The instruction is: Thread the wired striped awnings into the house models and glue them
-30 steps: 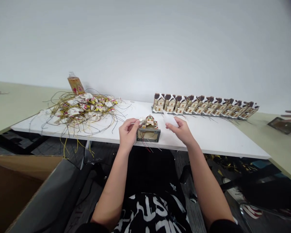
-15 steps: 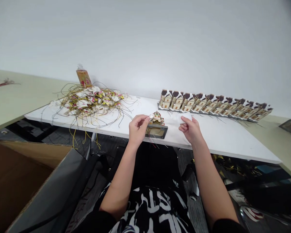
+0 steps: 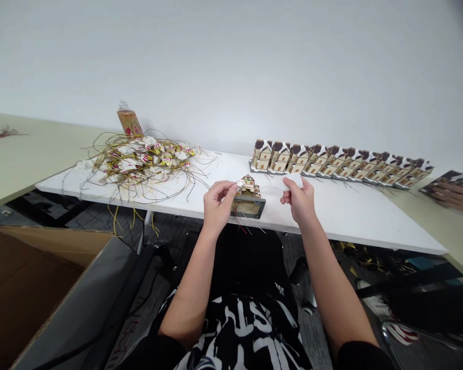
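Near the table's front edge a small house model [image 3: 248,205] lies tipped, its open grey base facing me, with thin red and dark wires hanging from it. My left hand [image 3: 219,204] is at its left side, thumb and finger pinched on a small white piece [image 3: 240,183]. To the right of the model, my right hand [image 3: 299,198] is raised over the table, thumb and finger closed on a thin white slip [image 3: 294,180].
A tangled heap of wired pieces [image 3: 146,158] covers the table's left part, a bottle [image 3: 129,120] behind it. House models [image 3: 316,160] stand in a row at the back right. Another person's hand [image 3: 457,198] is at far right. An open cardboard box [image 3: 42,272] is lower left.
My right hand has shifted slightly left with the white slip, which now shows more clearly. Another person's hand has appeared at the far right, on a dark object there.
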Demonstrator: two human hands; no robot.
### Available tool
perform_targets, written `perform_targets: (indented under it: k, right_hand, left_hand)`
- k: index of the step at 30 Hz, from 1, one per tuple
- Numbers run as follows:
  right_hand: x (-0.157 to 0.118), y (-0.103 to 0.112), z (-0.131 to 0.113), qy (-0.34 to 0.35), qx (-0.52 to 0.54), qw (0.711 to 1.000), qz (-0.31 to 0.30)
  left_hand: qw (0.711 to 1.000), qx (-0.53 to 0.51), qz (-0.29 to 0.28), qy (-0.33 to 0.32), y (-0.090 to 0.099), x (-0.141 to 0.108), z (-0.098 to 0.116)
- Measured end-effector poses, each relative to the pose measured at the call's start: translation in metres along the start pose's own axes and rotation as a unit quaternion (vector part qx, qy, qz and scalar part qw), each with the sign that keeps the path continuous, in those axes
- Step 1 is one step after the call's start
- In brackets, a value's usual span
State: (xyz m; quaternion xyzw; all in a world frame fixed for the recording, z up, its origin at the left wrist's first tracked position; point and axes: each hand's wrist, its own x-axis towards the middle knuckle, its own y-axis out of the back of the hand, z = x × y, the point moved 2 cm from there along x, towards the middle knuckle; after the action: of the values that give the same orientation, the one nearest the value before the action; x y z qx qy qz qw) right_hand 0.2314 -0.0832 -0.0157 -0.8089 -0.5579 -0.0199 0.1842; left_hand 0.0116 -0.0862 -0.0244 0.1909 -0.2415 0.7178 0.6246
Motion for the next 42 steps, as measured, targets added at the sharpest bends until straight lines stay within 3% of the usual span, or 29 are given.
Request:
perform_targets:
  k: [16,31,39,42]
  right_hand:
    - [-0.001,-0.008,-0.013,0.094,-0.108,0.990,-0.006]
    - [-0.003,-0.022,-0.011,0.101,-0.152,0.982,-0.049]
    - [-0.005,-0.021,-0.011,0.085,-0.120,0.988,-0.040]
    - [-0.005,-0.017,-0.013,0.086,-0.091,0.992,-0.011]
  left_hand:
    - [1.000,-0.013,0.012,-0.026,-0.001,0.000,0.007]
    - [0.999,0.000,0.006,-0.044,0.001,0.000,0.009]
    - [0.997,0.043,-0.015,-0.058,0.001,0.006,0.012]
    - [0.995,0.075,-0.034,-0.065,0.001,0.010,0.015]
